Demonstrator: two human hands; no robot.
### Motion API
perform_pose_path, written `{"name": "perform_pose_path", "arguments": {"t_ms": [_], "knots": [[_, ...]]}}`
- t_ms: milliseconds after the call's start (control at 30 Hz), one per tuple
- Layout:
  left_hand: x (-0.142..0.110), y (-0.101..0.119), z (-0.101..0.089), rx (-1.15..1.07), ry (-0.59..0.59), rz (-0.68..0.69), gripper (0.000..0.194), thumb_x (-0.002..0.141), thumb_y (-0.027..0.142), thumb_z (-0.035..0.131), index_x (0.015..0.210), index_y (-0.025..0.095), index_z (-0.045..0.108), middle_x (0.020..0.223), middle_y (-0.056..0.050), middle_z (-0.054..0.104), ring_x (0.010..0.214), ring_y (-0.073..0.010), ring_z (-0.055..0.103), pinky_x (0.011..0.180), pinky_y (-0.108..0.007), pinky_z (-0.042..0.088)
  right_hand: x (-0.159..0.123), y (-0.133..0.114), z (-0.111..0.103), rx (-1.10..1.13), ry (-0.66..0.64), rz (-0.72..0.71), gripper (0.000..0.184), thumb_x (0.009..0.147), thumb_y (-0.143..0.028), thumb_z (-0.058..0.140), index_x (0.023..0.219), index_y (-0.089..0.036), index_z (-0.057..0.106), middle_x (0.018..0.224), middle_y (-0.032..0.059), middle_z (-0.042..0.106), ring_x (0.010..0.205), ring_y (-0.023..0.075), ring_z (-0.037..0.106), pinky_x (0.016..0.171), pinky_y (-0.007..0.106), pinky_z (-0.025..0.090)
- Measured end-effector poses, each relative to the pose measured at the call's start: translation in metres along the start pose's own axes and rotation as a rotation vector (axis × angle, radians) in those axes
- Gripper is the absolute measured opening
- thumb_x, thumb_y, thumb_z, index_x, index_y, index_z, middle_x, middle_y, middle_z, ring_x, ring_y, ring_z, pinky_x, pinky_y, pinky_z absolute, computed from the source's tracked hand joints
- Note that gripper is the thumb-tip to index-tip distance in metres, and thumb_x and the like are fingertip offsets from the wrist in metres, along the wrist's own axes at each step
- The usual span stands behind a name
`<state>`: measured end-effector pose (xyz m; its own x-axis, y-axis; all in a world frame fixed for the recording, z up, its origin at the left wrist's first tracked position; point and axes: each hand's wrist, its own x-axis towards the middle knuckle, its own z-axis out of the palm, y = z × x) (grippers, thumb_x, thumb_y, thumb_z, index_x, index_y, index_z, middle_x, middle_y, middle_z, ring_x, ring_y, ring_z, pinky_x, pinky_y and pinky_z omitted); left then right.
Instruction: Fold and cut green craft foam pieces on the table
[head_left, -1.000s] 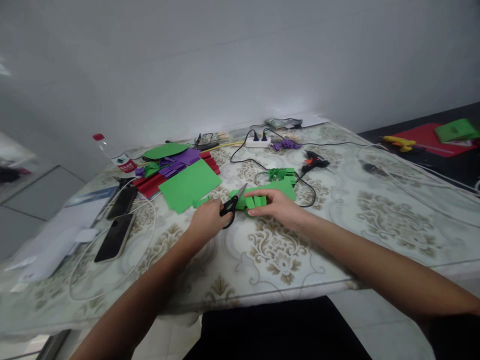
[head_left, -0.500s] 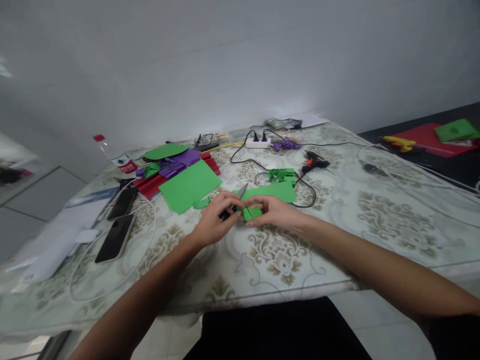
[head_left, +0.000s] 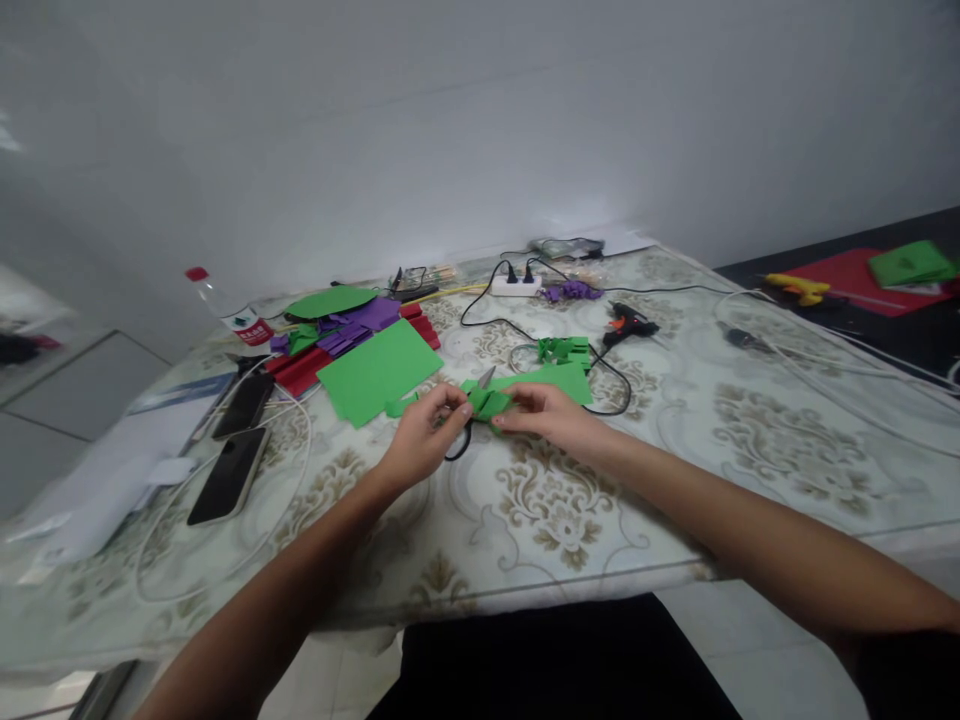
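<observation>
My left hand [head_left: 421, 438] and my right hand [head_left: 551, 416] meet at the table's middle, both pinching a small folded green foam piece [head_left: 487, 403] between their fingertips. Black-handled scissors [head_left: 466, 425] lie on the table under and between the hands, the blade tip pointing up past the green piece. A flat green foam strip [head_left: 551, 380] lies just behind my right hand. A large green sheet [head_left: 379, 370] lies to the left behind my left hand.
Red, purple and green foam sheets [head_left: 341, 335] pile at back left beside a bottle [head_left: 225, 305]. Two phones [head_left: 232, 440] with cables lie left. A glue gun [head_left: 628, 322], power strip [head_left: 516, 285] and cords cross the back of the patterned table [head_left: 570, 500].
My left hand let go of the scissors, which now lie on the table, and joined my right hand on the green piece. The piece has been folded smaller and lifted slightly.
</observation>
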<state>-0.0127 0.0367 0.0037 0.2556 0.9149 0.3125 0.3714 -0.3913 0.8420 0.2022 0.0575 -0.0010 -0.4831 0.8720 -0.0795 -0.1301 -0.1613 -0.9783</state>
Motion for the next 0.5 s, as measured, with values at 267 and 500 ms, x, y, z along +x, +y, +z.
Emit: {"name": "perform_pose_path", "arguments": {"t_ms": [267,500], "knots": [[0.0001,0.0029,0.0003,-0.043,0.045,0.001,0.023,0.093,0.041,0.058,0.088,0.019,0.055,0.077,0.001,0.056,0.068,-0.0119,0.054,0.064,-0.024,0.044,0.0013,-0.0011,-0.0004,-0.027,0.048,-0.061,0.037,0.062,-0.044,0.088,0.076,-0.016,0.070,0.074,0.0002,0.070,0.068,0.0124,0.064,0.072,0.027,0.053],[-0.0007,0.0063,0.0010,-0.092,0.047,-0.021,0.026,0.094,0.045,0.057,0.089,0.020,0.052,0.074,0.002,0.057,0.063,-0.0115,0.058,0.061,-0.024,0.047,0.0009,0.0030,-0.0020,-0.106,0.008,-0.083,0.038,0.062,-0.041,0.087,0.084,-0.016,0.068,0.070,-0.0004,0.067,0.067,0.0143,0.062,0.068,0.028,0.050]]}}
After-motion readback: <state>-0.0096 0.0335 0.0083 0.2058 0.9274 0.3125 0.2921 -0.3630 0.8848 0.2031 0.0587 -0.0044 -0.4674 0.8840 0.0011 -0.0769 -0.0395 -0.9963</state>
